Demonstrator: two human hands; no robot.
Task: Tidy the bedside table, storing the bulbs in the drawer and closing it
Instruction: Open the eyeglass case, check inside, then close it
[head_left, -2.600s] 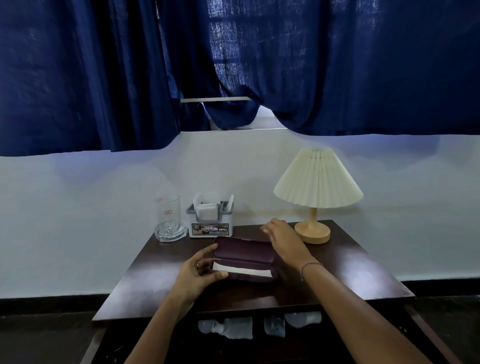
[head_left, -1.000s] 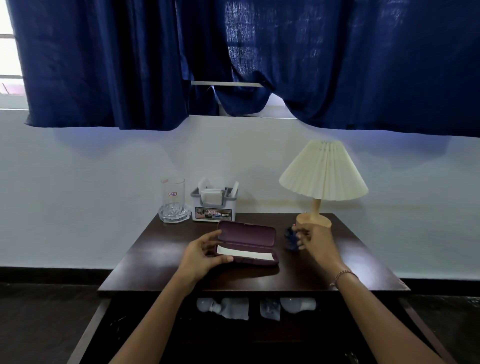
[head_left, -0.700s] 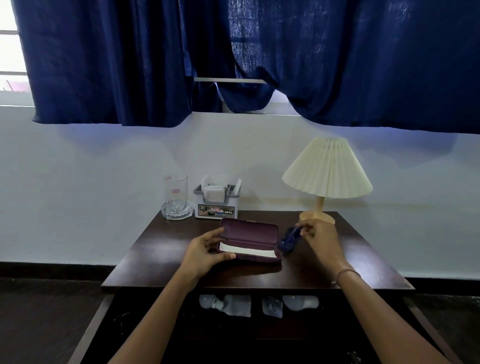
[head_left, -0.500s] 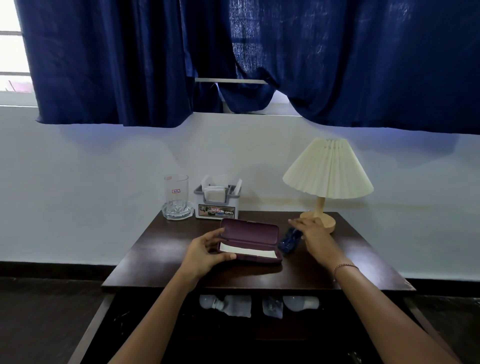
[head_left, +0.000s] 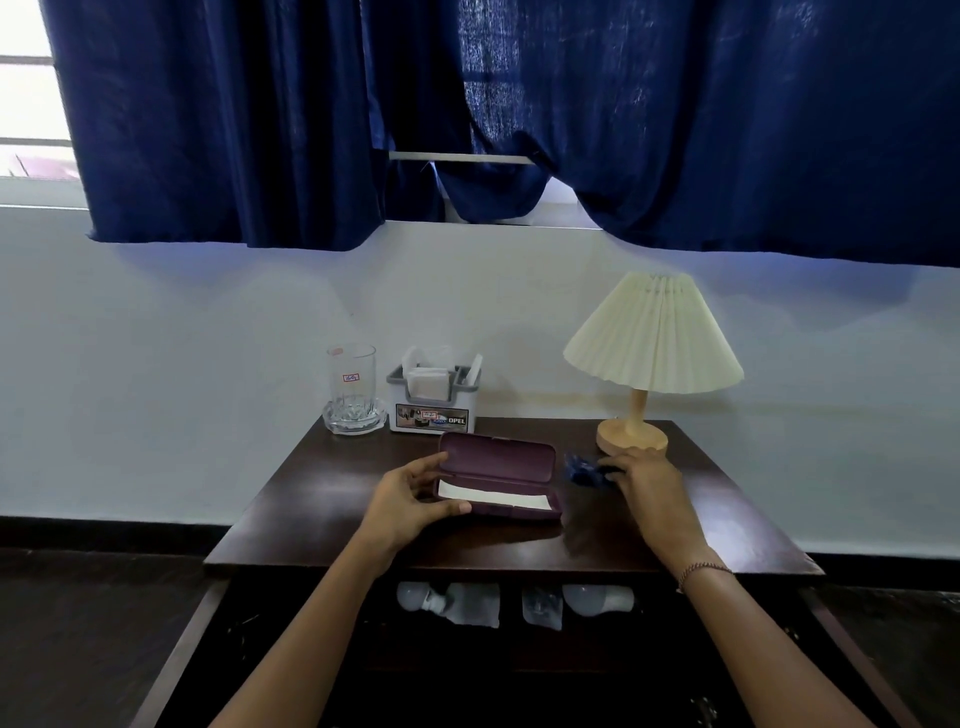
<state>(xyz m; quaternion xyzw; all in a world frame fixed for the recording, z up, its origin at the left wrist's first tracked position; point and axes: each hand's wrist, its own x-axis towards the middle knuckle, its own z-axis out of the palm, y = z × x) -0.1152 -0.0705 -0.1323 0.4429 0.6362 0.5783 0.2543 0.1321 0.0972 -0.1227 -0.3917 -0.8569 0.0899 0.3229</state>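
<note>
Dark blue curtains (head_left: 675, 119) hang across the top of the scene, far above and beyond both hands, over a pale wall. The dark wooden tabletop (head_left: 322, 509) lies under both hands, and below its near edge the drawer (head_left: 197, 623) stands pulled open, directly beneath the forearms. A lamp (head_left: 652, 358) with a cream pleated shade and a round wooden base stands just beyond the right hand (head_left: 647, 491).

Between the hands lies an open maroon case (head_left: 498, 480), its lid tilted up toward the wall and a pale lining showing inside. The left hand (head_left: 410, 499) holds the case's left end, thumb along the front of the lower half and fingers reaching up to the corner of the lid. Beyond the left hand, near the wall, stand a clear drinking glass (head_left: 351, 382) on a glass coaster (head_left: 355, 420) and, to its right, a small grey-and-white organiser box (head_left: 434, 397) with white papers in it.

The right hand lies palm down, fingers curled on a small dark blue object (head_left: 582, 470) just right of the case; what the object is cannot be told, nor how firmly it is held.

The white bulbs (head_left: 597, 597) lie in the drawer below and between the hands, partly among crumpled clear wrapping (head_left: 472, 603).
</note>
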